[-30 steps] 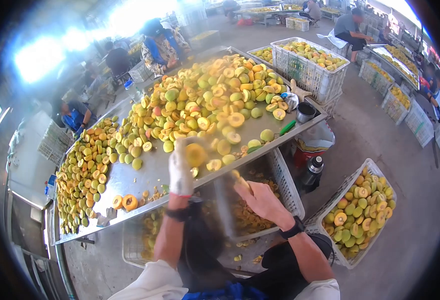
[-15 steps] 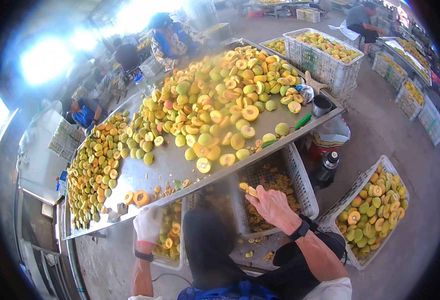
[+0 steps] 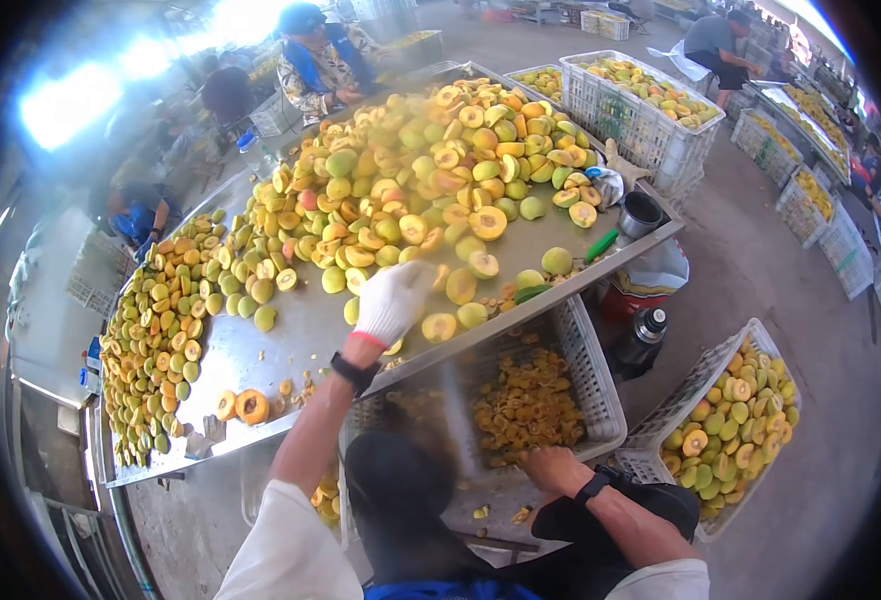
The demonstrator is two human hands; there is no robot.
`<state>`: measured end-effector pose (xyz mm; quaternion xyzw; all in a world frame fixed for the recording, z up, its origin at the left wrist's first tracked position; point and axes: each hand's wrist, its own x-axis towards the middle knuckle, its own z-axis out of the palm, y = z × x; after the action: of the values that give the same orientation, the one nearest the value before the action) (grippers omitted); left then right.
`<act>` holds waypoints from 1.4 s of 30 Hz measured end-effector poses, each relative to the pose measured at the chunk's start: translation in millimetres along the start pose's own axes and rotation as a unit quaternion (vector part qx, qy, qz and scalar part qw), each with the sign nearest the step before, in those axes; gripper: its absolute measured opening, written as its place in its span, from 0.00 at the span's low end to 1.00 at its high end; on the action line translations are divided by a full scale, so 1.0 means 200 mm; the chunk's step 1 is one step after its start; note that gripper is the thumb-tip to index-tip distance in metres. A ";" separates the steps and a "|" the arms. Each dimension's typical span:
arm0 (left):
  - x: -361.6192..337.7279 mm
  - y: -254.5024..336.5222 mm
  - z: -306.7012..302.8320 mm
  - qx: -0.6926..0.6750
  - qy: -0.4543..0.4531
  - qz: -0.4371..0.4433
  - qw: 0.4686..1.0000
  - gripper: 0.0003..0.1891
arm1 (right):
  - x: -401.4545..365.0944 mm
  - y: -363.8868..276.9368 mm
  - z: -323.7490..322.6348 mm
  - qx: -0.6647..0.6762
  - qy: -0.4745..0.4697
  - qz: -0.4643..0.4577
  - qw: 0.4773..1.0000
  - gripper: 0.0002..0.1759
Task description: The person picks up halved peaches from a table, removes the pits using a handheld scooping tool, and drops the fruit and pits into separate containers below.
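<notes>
My left hand (image 3: 397,300), in a white knit glove, reaches over the near edge of a metal table (image 3: 270,372) to the front of a heap of yellow-green peaches (image 3: 380,190), many of them halved. Its fingertips overlap the fruit and are smeared by motion. Down by my knee, my bare right hand (image 3: 552,470) is curled closed at the near rim of a crate (image 3: 600,375). What it holds is hidden behind the fingers. Brown-yellow pits and scraps (image 3: 527,400) fill the bottom of that crate.
A green-handled knife (image 3: 601,246) and a metal cup (image 3: 641,214) occupy the table's right corner. Below stands a thermos (image 3: 642,335); a crate of peaches (image 3: 730,425) is at right. Another full crate (image 3: 640,95) is behind. A person (image 3: 325,65) sits across the table.
My left hand has risen from below the table edge and moved right to the heap. My right hand has dropped lower; the yellow-orange piece seen in its fingers no longer shows.
</notes>
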<state>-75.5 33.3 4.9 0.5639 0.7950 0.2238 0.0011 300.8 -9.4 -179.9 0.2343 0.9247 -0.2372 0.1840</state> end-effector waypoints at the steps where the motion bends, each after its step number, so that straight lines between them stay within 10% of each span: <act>1: 0.08 0.03 0.06 0.030 -0.001 0.030 0.999 0.15 | 0.01 -0.01 -0.03 0.003 0.026 -0.003 1.000 0.15; 10: 0.57 -0.20 0.21 0.131 0.105 0.034 0.985 0.13 | -0.15 -0.18 -0.87 0.123 0.182 0.047 0.974 0.14; 18: 0.76 -0.34 0.26 0.160 -0.098 -0.009 0.982 0.29 | -0.19 -0.13 -0.93 0.136 0.234 0.064 0.961 0.14; 25: 0.63 -0.32 0.23 0.072 0.005 -0.025 0.997 0.26 | -0.22 -0.17 -0.99 0.154 0.288 0.072 0.943 0.13; 31: 0.39 -0.06 -0.02 -0.228 0.031 -0.077 0.970 0.28 | -0.21 -0.29 -1.07 0.258 0.395 0.001 0.882 0.14; 42: -0.25 0.59 -0.20 -0.658 -0.091 -0.094 0.741 0.22 | -0.22 -0.44 -1.19 0.268 0.489 -0.075 0.827 0.14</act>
<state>38.6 4.7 70.7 0.3626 0.4953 0.6377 0.4653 237.7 31.5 65.8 0.2892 0.8088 -0.3429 -0.3804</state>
